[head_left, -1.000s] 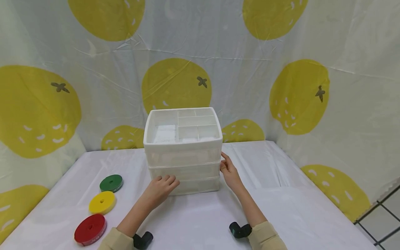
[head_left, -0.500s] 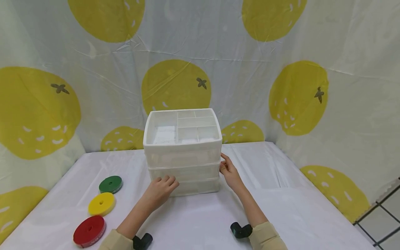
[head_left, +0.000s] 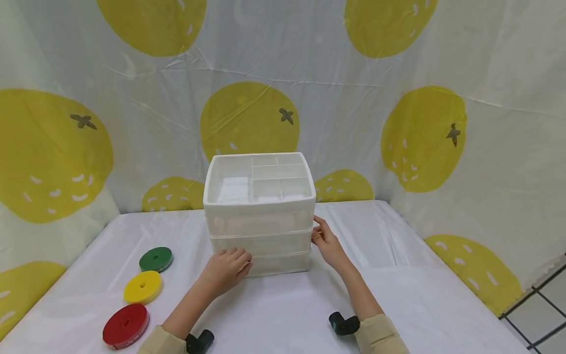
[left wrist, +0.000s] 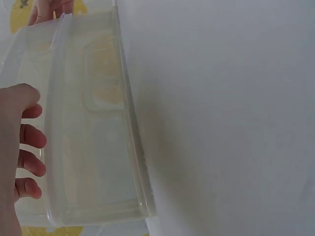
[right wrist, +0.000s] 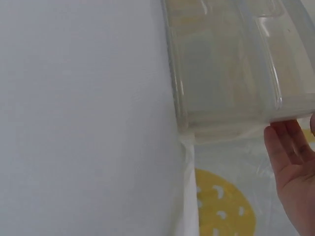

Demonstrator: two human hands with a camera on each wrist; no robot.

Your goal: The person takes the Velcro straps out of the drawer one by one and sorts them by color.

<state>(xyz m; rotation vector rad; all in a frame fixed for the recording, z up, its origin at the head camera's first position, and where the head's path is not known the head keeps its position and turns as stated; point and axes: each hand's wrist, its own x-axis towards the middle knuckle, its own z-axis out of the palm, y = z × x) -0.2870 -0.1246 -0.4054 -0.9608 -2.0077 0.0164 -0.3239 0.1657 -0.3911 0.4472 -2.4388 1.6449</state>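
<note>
A white plastic drawer organizer (head_left: 261, 216) stands on the table, its translucent drawers pushed in. Its top is a tray split into several compartments. My left hand (head_left: 226, 269) is at the left part of the front, over the middle and lower drawers. In the left wrist view, the fingers (left wrist: 32, 135) are loosely bent close to the drawer front, with no object between them. My right hand (head_left: 329, 246) is at the organizer's right side; in the right wrist view its extended fingers (right wrist: 285, 142) reach the side wall, and the thumb is mostly out of frame.
To the left lie three flat coiled rolls: green (head_left: 156, 259), yellow (head_left: 143, 287) and red (head_left: 126, 325). White cloth covers the table (head_left: 283, 314). A curtain (head_left: 336, 118) with yellow fruit prints hangs behind and at the sides. Black wrist devices (head_left: 344, 323) sit at both cuffs.
My left hand has shifted very slightly left along the drawer front. The right hand stays at the organizer's side; the organizer and rolls stay in place.
</note>
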